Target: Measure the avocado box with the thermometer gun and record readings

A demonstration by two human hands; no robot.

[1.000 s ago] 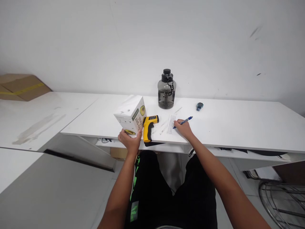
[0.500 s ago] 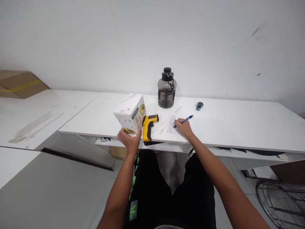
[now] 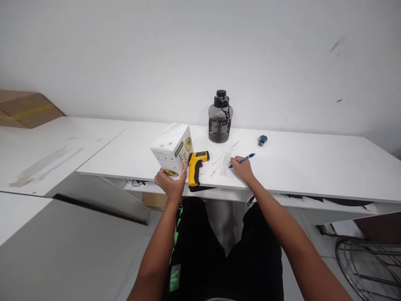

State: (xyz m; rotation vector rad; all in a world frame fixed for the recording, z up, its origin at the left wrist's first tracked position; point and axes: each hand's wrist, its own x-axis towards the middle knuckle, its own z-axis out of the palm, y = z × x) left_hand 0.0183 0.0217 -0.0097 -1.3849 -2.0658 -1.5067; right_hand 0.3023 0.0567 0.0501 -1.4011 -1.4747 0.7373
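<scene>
White cuboid box point(image 3: 171, 147) is clasped by the left hand point(image 3: 171, 184); the right hand point(image 3: 242, 169) grips a blue pen point(image 3: 248, 158), apparently touching white paper point(image 3: 224, 163).

A white desk point(image 3: 313, 167) bears paper point(image 3: 224, 164), a bottle point(image 3: 219, 123), a small gadget point(image 3: 262, 140).

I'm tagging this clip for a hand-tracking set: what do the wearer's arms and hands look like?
The left hand and right hand are both ungloved. No sleeves, wristbands or cables show on either forearm. Whether a ring is worn is too small to tell.
</scene>
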